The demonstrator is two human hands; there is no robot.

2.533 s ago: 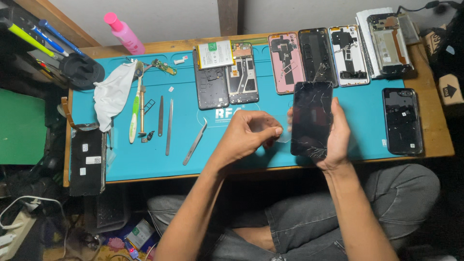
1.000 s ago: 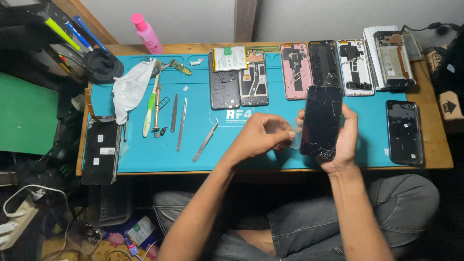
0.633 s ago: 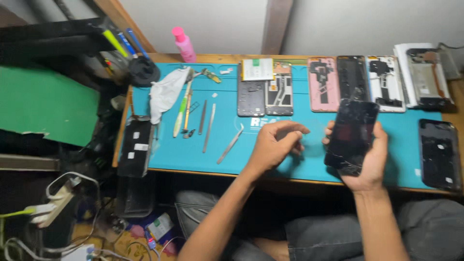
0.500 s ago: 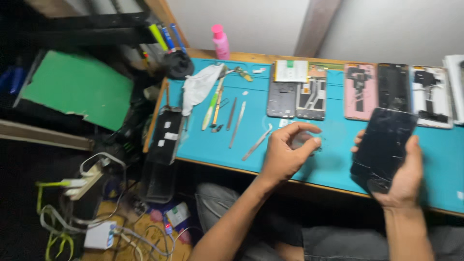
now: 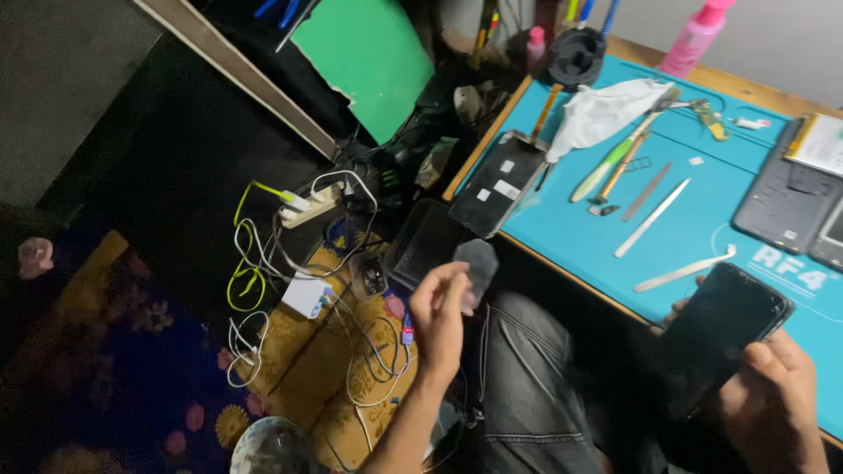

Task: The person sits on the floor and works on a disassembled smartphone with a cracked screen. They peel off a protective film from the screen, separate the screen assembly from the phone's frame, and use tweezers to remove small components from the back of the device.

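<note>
My right hand grips a black phone with a dark, cracked-looking screen, held at the near edge of the teal work mat. My left hand is off the table to the left, above my knee and the floor. Its fingertips pinch a thin grey piece, possibly a film; what it is I cannot tell.
Tweezers and pry tools, a white cloth, a pink bottle and opened phone bodies lie on the mat. A black panel overhangs the table corner. Below are a black tray, a power strip with cables, and a green board.
The view has swung left and down toward the floor. My left hand has left the mat and moved out past the table's left edge with the grey piece. The right hand still holds the phone.
</note>
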